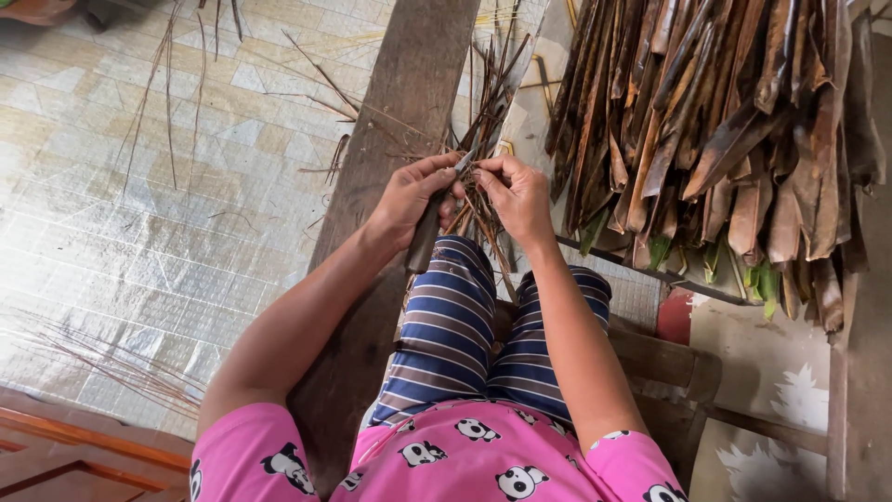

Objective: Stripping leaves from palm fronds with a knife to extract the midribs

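Thin brown sticks (483, 112) are bunching up between the knees, leaning over the long wooden plank (409, 84). Dried leaves (725, 130) are piling up just to the right. The left hand (413, 195) is gripping a knife (429, 228); the right hand (518, 195) is pinching one stick.

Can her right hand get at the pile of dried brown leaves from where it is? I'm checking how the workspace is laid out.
Probably yes. The right hand is pinching thin strips, and the leaf pile lies just to its right with nothing between, though it would need to let go first.
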